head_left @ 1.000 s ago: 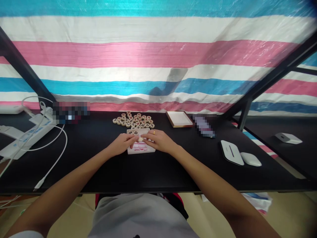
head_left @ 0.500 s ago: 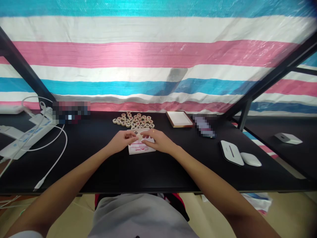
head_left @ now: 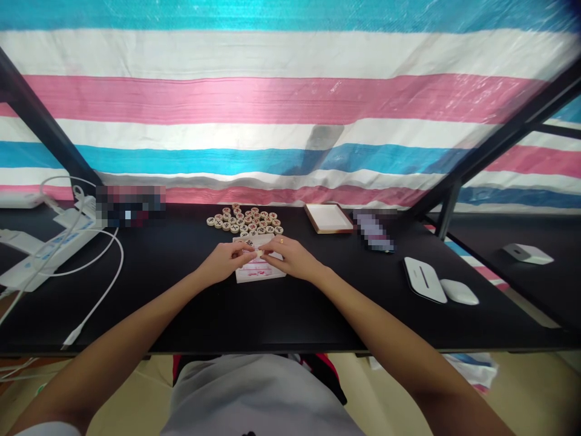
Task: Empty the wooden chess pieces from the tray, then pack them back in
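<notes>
A pale round Chinese chess piece (head_left: 259, 254) is pinched between my two hands, partly hidden by the fingertips. My left hand (head_left: 223, 261) has its thumb and fingers closed at the piece's left side. From the right, my right hand (head_left: 293, 258), with a ring on one finger, closes on the same piece. Both hands are over a shallow white box (head_left: 261, 280) with pinkish printing inside. Chess pieces with dark characters show inside the box's far edge. Just beyond the box, several more Chinese chess pieces (head_left: 235, 229) lie in a loose cluster, with red or black characters.
A box lid (head_left: 329, 219) with a white inside lies at the back, beside a blurred phone-like object (head_left: 374, 231). On the right are a white slotted device (head_left: 424, 280) and a white mouse (head_left: 460, 292). A power strip (head_left: 49, 248) and white cables (head_left: 118, 248) occupy the left.
My left hand has dropped slightly, its fingers shifting around the piece. The piece has turned or moved a little to the right. My right hand stays almost where it was.
</notes>
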The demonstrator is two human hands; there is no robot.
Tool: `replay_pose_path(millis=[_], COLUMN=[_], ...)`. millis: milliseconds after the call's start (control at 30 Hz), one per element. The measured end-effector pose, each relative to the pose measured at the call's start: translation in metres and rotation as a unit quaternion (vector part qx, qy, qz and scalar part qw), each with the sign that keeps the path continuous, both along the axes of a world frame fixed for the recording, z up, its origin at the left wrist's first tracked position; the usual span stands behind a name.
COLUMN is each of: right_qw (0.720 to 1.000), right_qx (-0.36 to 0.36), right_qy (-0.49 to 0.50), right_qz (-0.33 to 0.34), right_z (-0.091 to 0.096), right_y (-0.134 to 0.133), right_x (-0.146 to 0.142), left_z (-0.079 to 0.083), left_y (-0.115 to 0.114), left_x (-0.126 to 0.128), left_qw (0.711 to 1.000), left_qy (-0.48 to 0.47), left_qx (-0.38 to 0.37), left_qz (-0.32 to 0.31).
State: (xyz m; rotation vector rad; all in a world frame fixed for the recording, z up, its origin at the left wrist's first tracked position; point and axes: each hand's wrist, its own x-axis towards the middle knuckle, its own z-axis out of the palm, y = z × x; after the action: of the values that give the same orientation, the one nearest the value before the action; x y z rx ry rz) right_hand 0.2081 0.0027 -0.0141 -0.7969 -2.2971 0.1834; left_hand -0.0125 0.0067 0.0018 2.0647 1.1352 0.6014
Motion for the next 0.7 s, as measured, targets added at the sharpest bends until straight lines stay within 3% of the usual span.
replay_pose_path(millis=[200,500,700], right_qw=[0.999,0.999,0.998], right_qx=[0.038,-0.049,-0.053], right_qy=[0.001,-0.014,-0.016], right_qz=[0.023,0.006,-0.004], right_z=[0.0016,0.0011,0.0], right_y=[-0.0005,-0.0015,-0.0007], right_x=[0.0,0.0006,-0.0004], left_z=[-0.0007,-0.0053,-0.0077], left_y=[-0.0002,0.0003,0.0026], left_x=[0.0005,-0.0005,-0.0009], left_qw=[1.0,0.998,0.987], left_qy=[-0.001,0.03,0.101], left_qx=[-0.003,0.048,0.12], left_qz=[0.0,-0.021,-0.033])
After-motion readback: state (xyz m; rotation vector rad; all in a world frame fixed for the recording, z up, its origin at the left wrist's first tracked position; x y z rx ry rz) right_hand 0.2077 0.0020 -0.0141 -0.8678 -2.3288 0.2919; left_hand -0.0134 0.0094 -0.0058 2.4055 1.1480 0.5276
